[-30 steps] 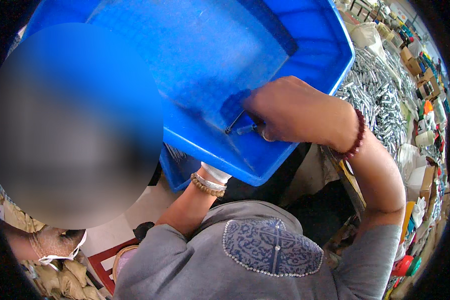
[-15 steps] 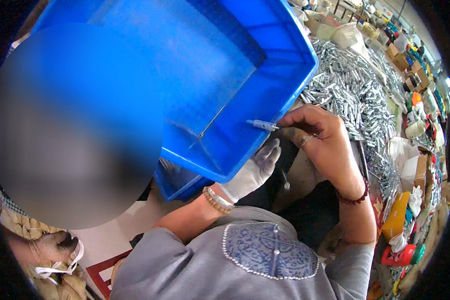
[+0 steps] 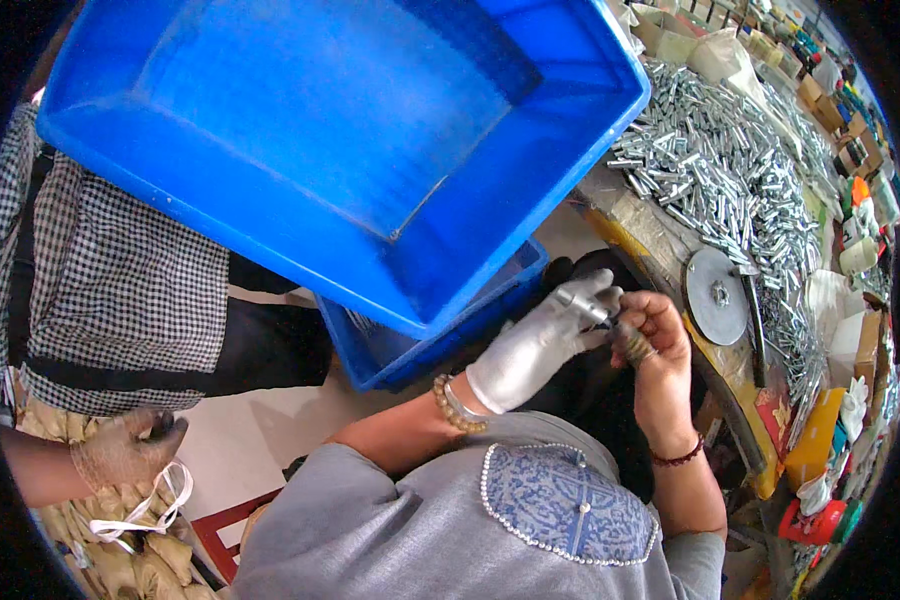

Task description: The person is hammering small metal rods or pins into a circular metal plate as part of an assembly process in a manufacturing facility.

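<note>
My left hand [image 3: 535,350], in a whitish glove, is closed round a short silver metal cylinder [image 3: 578,303] in front of my chest. My bare right hand [image 3: 655,340] meets it from the right, with the thumb and fingers bent together at the cylinder's end. A worn, greyish covering wraps one of its digits. Something small and dark shows between the two hands, too hidden to name. Beyond them, a large blue plastic bin [image 3: 310,170] stands tilted, its inside facing me.
Below the large bin sits another blue bin [image 3: 375,365]. On the worktable [image 3: 660,250] at right lie a heap of silver metal cylinders [image 3: 720,150] and a round grey disc [image 3: 717,297]. At left are another person's gloved hand [image 3: 135,450], checked clothing and tan gloves [image 3: 155,565].
Both hands have come together in front of my chest, away from the bin's edge. The metal piece seen by my right hand over the bin's rim is gone from there. The view has shifted.
</note>
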`<state>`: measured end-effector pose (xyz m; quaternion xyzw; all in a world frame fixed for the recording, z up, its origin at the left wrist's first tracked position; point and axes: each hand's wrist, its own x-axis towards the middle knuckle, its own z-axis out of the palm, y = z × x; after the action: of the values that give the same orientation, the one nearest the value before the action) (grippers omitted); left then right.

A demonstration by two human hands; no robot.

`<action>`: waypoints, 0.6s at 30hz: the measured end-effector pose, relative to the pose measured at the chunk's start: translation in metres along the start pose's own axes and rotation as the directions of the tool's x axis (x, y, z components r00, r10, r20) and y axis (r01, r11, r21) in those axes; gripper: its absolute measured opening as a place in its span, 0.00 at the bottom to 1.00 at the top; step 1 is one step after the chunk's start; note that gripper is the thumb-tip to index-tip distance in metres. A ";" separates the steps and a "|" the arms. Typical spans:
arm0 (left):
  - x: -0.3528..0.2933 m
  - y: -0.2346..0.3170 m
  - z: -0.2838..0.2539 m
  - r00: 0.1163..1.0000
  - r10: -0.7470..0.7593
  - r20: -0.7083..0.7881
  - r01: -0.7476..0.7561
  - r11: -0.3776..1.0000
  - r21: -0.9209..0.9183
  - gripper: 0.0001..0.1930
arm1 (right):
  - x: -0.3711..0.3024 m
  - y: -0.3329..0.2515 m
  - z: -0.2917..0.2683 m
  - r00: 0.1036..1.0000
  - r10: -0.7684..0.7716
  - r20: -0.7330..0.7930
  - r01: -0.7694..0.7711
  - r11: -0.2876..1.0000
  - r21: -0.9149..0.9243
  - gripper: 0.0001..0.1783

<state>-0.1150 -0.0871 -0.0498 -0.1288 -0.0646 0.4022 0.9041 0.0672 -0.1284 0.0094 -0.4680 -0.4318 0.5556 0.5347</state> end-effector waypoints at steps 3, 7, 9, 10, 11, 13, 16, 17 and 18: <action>-0.006 -0.006 0.000 0.979 0.198 0.039 -0.138 0.515 0.846 0.25 | 0.000 0.018 0.000 0.996 -0.029 0.081 0.050 0.963 -0.265 0.15; -0.021 0.022 -0.005 0.972 0.230 -0.040 -0.163 0.792 0.588 0.23 | 0.008 -0.030 0.010 0.918 -0.329 0.221 0.391 0.666 -0.635 0.19; -0.026 0.040 -0.002 0.973 0.229 -0.031 -0.197 0.892 0.407 0.23 | 0.018 -0.035 0.010 0.994 -0.100 0.048 0.100 0.995 0.003 0.20; -0.030 0.047 0.004 0.963 0.265 -0.048 -0.230 0.903 0.364 0.22 | 0.025 -0.038 0.022 0.991 -0.102 0.088 0.081 0.972 0.221 0.23; -0.035 0.052 0.009 0.949 0.308 -0.069 -0.271 0.908 0.320 0.21 | 0.033 -0.038 0.034 0.985 -0.102 0.139 0.033 0.902 0.430 0.27; -0.037 0.083 -0.013 0.954 0.296 0.042 -0.289 0.949 -0.128 0.19 | 0.056 -0.007 0.064 0.968 -0.007 0.252 -0.153 0.776 0.612 0.33; -0.056 0.107 0.035 0.834 0.519 0.185 -0.543 0.832 0.115 0.16 | 0.084 0.020 0.133 0.937 0.065 0.342 -0.304 0.630 0.714 0.33; -0.056 0.145 0.005 0.681 0.684 0.262 -0.730 0.663 0.168 0.17 | 0.085 0.017 0.165 0.929 0.130 0.345 -0.352 0.597 0.721 0.32; -0.060 0.141 0.029 0.665 0.704 0.250 -0.745 0.600 0.291 0.17 | 0.095 0.024 0.175 0.936 0.150 0.317 -0.340 0.608 0.718 0.32</action>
<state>-0.2615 -0.0354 -0.0635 0.0507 0.0208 0.7450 0.6648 -0.1087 -0.0317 0.0136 -0.1876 -0.1462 0.8025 0.5472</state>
